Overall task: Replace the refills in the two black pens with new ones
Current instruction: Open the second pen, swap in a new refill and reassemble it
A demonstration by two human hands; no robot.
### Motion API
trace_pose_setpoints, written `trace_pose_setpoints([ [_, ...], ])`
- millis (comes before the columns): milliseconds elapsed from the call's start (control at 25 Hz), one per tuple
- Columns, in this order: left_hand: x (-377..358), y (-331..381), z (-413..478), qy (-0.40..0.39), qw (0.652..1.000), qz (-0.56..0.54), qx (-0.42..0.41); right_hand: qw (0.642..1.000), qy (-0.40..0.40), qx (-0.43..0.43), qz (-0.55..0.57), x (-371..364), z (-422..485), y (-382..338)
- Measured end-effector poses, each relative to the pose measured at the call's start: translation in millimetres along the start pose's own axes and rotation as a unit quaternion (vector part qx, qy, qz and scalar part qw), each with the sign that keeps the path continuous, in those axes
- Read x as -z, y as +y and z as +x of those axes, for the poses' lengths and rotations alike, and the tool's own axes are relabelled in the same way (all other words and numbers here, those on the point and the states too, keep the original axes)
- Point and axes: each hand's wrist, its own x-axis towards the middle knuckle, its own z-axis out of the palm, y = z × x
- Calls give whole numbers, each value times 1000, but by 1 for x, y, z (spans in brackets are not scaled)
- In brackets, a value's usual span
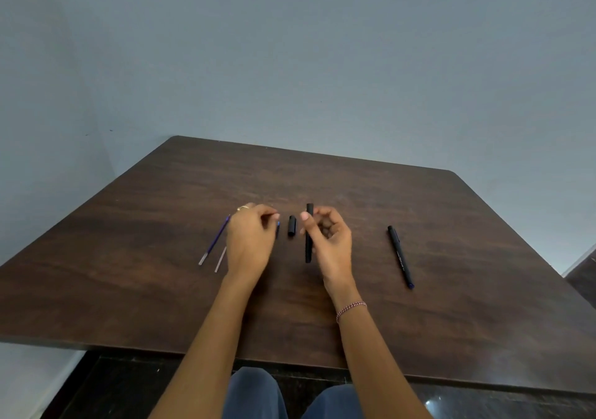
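The dark worktop [161, 257] carries a whole black pen [401, 257] far right. The right hand [329, 241] grips a black barrel [309, 234]; the left hand [250, 241] pinches a small tip [277, 227]. Between them lies a cap [292, 225]; two refills [214, 241] lie left

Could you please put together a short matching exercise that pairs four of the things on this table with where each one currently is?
Things:
1. black pen barrel
2. pen cap
3. whole black pen
4. two refills

Places:
A. lying alone on the table, far right
B. held in the right hand
C. lying on the table between the two hands
D. lying on the table by the left hand

Pairs: 1-B, 2-C, 3-A, 4-D
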Motion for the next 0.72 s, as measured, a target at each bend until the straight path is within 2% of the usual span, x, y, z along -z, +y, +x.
trace_pose_setpoints([
  [160, -15, 12, -20, -38, 979, -199, -23, 994, 100, 35, -4, 4, 2, -2],
  [240, -16, 12, -24, -65, 969, -233, -48, 991, 126, 43, -16, 5, 2, -3],
  [520, -17, 12, -28, -95, 974, -189, -78, 993, 95, 45, -52, 5, -2, -6],
  [720, -18, 11, -27, -84, 986, -96, -104, 992, 102, 34, -68, 5, -4, -1],
])
